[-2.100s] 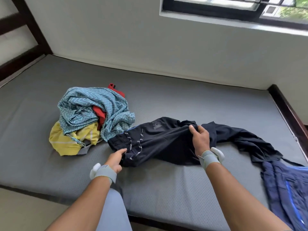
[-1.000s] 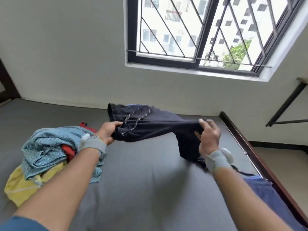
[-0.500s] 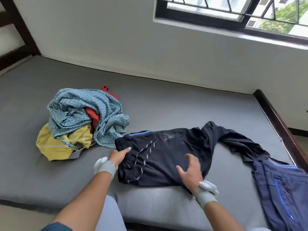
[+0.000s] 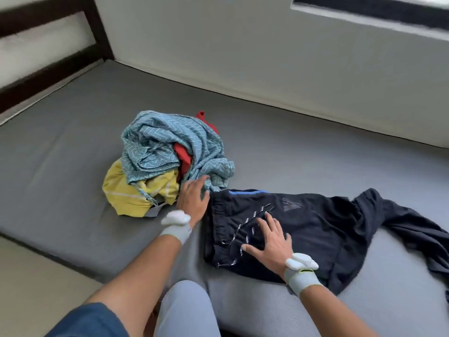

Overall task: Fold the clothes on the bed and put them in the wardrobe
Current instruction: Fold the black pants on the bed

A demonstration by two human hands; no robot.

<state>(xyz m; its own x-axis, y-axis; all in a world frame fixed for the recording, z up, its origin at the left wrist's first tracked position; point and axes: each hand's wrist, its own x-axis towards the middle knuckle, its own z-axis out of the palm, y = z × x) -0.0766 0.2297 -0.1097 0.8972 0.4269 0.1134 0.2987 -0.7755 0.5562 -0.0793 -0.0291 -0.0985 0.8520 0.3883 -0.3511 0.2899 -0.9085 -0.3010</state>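
Both hands have shifted left since half a second ago: the right hand [image 4: 269, 244] now presses flat, fingers spread, on the black drawstring track pants [image 4: 313, 229] to smooth them for folding. The left hand [image 4: 193, 197], open, seems to nudge the crumpled teal, red and yellow clothes pile [image 4: 167, 161] clear of the waistband on the grey mattress [image 4: 291, 152].

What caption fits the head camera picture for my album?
Right hand flat on dark trousers, left hand by the clothes pile.

A person's right hand [image 4: 269, 242] presses flat, fingers spread, on dark track pants [image 4: 313, 229] laid across a grey mattress [image 4: 303, 152]. The left hand [image 4: 193, 198], fingers straight, rests at the waistband beside a heap of blue [image 4: 167, 144], red [image 4: 184, 154] and yellow [image 4: 128, 190] clothes.
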